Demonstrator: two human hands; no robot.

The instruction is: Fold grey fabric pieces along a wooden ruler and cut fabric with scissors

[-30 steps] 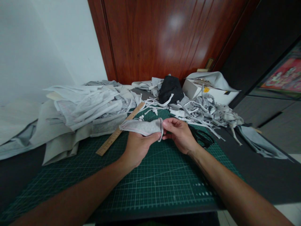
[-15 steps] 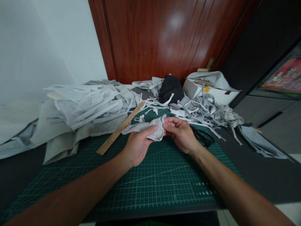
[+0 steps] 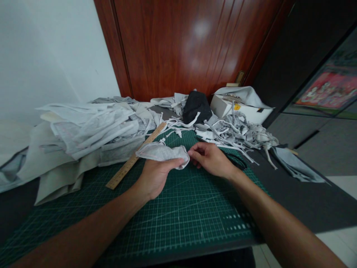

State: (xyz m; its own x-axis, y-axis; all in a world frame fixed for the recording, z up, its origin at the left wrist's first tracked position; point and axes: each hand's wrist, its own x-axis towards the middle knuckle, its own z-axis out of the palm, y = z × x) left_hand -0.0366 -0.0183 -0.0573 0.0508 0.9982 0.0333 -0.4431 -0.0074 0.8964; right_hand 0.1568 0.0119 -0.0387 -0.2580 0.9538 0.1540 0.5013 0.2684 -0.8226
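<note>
A small grey cloth piece [image 3: 164, 153] with a stitched edge is held above the green cutting mat [image 3: 167, 216]. My left hand [image 3: 157, 175] grips it from below, its thumb pressed on top near the right end. Close against the right tip of the cloth is my right hand [image 3: 208, 158], thumb and index finger pinched together; whether something thin is between them is too small to make out. Behind the cloth, a wooden ruler [image 3: 122, 174] lies slanted on the mat.
Grey and white fabric is piled at the left [image 3: 92, 130]. Cords and strips lie tangled at the right [image 3: 240, 130], near a white box [image 3: 251, 111]. A black cloth item [image 3: 196, 107] sits at the back, and folded grey cloth [image 3: 298, 165] at far right.
The cloth's right end, folded up between both hands before, now lies flatter and rounded. My right hand has moved off its face to the tip. The whole view has shifted slightly.
</note>
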